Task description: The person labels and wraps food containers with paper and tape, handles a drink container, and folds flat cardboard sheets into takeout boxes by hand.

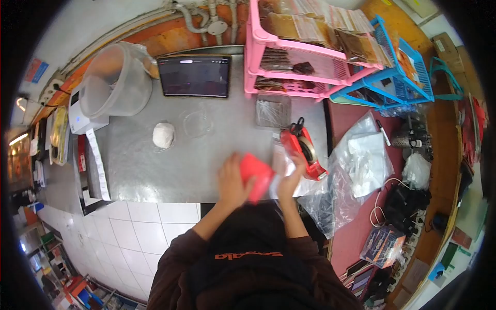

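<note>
My left hand [232, 182] is closed on a flat red packet [258, 176] near the front edge of the steel table, its thumb lying across the front. What the packet contains does not show. Just to the right, my right hand [291, 182] is smeared by motion, so its grip is unclear. A whitish sheet or plastic piece [282, 161] lies around that hand, partly hidden. Beyond the fingers stands a red tape dispenser [316, 171] with a roll of tape and black-handled scissors [297, 125] at its far end.
A round white lump [164, 135] and a clear plastic lid or tray [198, 123] lie on the steel table [134, 175]. Behind are a tablet [195, 76], a large plastic tub [121, 82] and a clear box [273, 111]. Pink shelves [253, 57] and plastic bags [361, 155] stand right.
</note>
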The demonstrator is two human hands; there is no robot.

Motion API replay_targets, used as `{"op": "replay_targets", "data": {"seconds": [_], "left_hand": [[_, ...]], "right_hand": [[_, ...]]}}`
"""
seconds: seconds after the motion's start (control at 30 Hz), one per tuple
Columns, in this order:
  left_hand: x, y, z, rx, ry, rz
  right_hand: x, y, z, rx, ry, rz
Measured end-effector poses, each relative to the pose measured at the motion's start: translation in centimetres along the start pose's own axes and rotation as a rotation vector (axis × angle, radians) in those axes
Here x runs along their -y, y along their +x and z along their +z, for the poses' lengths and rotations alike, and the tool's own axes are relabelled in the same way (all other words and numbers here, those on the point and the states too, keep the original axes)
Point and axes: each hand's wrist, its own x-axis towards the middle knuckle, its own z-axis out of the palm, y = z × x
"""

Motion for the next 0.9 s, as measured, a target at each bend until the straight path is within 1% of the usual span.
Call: {"op": "replay_targets", "data": {"seconds": [0.03, 0.07, 0.1, 0.13, 0.2, 0.23, 0.27, 0.3, 0.33, 0.37, 0.43, 0.5, 0.53, 0.6, 0.63, 0.67, 0.7, 0.73, 0.77, 0.8, 0.83, 0.87, 0.9], "left_hand": [[-1.2, -0.8, -0.3, 0.003, -0.01, 0.009], [-2.4, -1.6, -0.6, 0.022, 0.058, -0.036], [-3.2, -2.1, -0.6, 0.038, 0.13, -0.086], [-3.1, -2.2, -0.1, 0.034, 0.134, -0.092], [-1.9, -2.0, 0.7, 0.028, 0.078, -0.041], [-1.4, -1.3, -0.6, 0.108, 0.047, 0.003], [-0.7, -0.4, -2.2, 0.183, 0.023, 0.034], [0.8, 0.1, -2.4, 0.164, -0.01, 0.069], [2.6, 0.5, -2.7, 0.141, -0.037, 0.103], [3.6, 0.9, -4.1, 0.126, -0.004, 0.091], [6.9, 1.4, -7.2, 0.086, 0.053, 0.048], [11.0, 2.2, -10.0, 0.108, 0.123, 0.246], [12.7, 1.9, -11.5, 0.091, 0.13, 0.228], [16.0, 0.1, -15.9, -0.153, 0.143, 0.185], [19.3, -1.0, -17.1, -0.3, 0.135, 0.066], [23.6, -2.3, -18.0, -0.44, 0.124, -0.053], [28.5, -3.9, -18.6, -0.664, 0.147, -0.263], [34.1, -6.0, -19.4, -0.868, 0.157, -0.455], [41.1, -8.8, -19.1, -1.064, 0.239, -0.594], [46.3, -11.9, -19.3, -1.192, 0.312, -0.798], [49.9, -14.6, -20.0, -1.343, -0.065, -0.984], [52.7, -15.9, -20.1, -1.382, -0.021, -1.241], [53.5, -17.0, -20.6, -1.38, -0.029, -1.25]], "right_hand": [[-0.9, 1.5, -2.3, -0.096, -0.267, -0.124], [-1.9, 2.7, -4.6, -0.211, -0.4, -0.12], [-3.2, 3.6, -6.7, -0.235, -0.475, -0.043], [-4.4, 4.2, -8.5, -0.163, -0.659, -0.019], [-6.2, 5.1, -10.2, -0.013, -0.252, 0.254], [-7.9, 5.1, -10.7, 0.086, -0.241, 0.228], [-8.5, 5.2, -10.5, 0.151, -0.202, 0.292], [-8.6, 5.2, -10.1, 0.189, -0.34, 0.215], [-8.8, 5.0, -9.4, 0.182, -0.354, 0.25], [-8.3, 4.7, -8.7, 0.156, -0.278, 0.277], [-8.7, 3.8, -7.2, -0.104, -0.524, -0.052], [-4.6, 2.8, -5.6, -0.207, -0.591, 0.067], [-3.1, 2.3, -5.0, -0.192, -0.574, 0.053], [-0.8, 1.3, -3.5, -0.251, -0.985, -0.103], [-0.3, 1.0, -2.7, -0.244, -0.974, -0.118], [0.4, 0.6, -1.9, -0.209, -0.897, -0.189], [1.1, 0.0, -1.0, -0.174, -0.823, -0.257], [2.0, -0.3, 0.4, -0.149, -0.601, -0.289], [2.7, -1.1, 1.8, -0.139, -0.605, -0.299], [3.3, -2.2, 3.4, -0.02, -0.354, -0.142], [4.3, -3.0, 5.1, 0.094, -0.101, 0.015], [7.5, -4.1, 7.7, 0.087, -0.095, -0.059], [8.9, -5.4, 9.7, 0.091, -0.102, -0.065]]}}
